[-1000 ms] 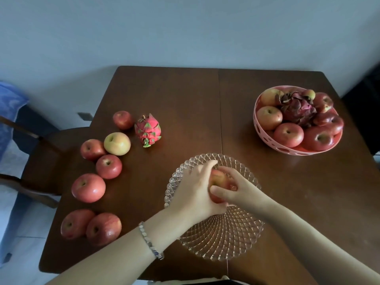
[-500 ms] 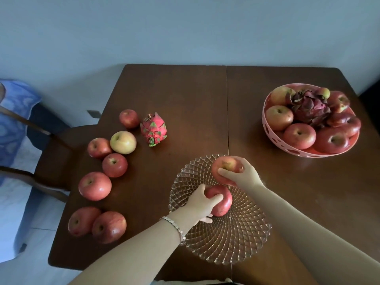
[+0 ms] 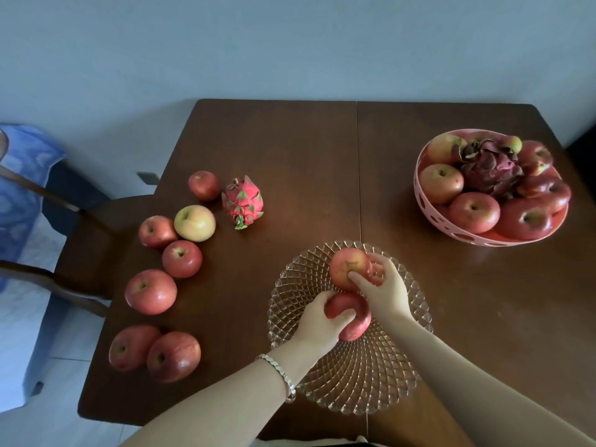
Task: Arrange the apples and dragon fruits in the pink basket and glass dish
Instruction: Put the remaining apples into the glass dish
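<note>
The light is dim, soft and bluish, and the wall (image 3: 290, 43) reads as an even grey-blue. The brightest patch is the pale floor (image 3: 32, 333) at the left. The brown table (image 3: 274, 140) has a dull sheen near its middle. The apples (image 3: 151, 291) show small soft highlights, with faint shadows beneath them. The glass dish (image 3: 371, 382) glints weakly. Wide-angle bending bows the table's edges, and detail is slightly soft throughout.

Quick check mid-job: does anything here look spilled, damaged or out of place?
Nothing spilled or toppled. One oddity: the dark dragon fruit in the pink basket looks dull purple and withered beside the bright pink dragon fruit on the table. It could be the lighting, but it is worth a look.
</note>
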Action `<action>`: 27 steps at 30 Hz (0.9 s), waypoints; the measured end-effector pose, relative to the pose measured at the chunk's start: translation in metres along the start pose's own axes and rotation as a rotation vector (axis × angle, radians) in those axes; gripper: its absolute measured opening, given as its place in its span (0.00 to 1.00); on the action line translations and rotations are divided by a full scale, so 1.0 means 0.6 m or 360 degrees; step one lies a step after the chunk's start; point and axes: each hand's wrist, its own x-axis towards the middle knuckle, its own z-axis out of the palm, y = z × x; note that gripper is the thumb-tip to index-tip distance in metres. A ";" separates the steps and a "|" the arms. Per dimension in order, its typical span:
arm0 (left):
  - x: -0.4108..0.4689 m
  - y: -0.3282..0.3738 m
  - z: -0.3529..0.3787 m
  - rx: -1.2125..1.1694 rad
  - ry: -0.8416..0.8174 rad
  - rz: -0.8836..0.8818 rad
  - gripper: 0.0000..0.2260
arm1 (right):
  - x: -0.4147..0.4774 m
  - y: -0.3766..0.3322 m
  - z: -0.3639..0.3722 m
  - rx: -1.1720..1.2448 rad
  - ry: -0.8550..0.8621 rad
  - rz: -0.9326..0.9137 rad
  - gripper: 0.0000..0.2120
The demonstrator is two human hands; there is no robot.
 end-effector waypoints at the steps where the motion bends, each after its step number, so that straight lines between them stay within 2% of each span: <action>1: 0.001 0.000 0.000 0.0044 0.0004 0.0010 0.20 | 0.000 0.000 0.001 -0.0013 -0.0004 0.0013 0.24; 3: 0.002 0.005 -0.001 0.0086 -0.0030 -0.0043 0.22 | 0.001 0.001 0.005 -0.0053 -0.0022 0.0040 0.27; 7: 0.004 0.019 -0.007 -0.0062 -0.0175 -0.0324 0.26 | 0.001 0.003 0.003 -0.0112 -0.0067 0.0077 0.29; 16: 0.003 0.019 -0.007 -0.0171 -0.0063 -0.0350 0.21 | -0.003 -0.013 -0.014 -0.0339 -0.0195 -0.0044 0.31; 21: 0.007 0.018 -0.003 0.0051 -0.0055 -0.0316 0.23 | -0.004 -0.020 -0.016 -0.0399 -0.0218 -0.0070 0.30; 24: 0.003 0.019 -0.011 0.0300 -0.0092 -0.0292 0.27 | -0.001 -0.020 -0.016 -0.0423 -0.0212 -0.0064 0.30; 27: -0.010 0.030 -0.054 0.0641 0.0126 0.0047 0.28 | 0.004 -0.021 -0.017 -0.0449 -0.0236 -0.0044 0.31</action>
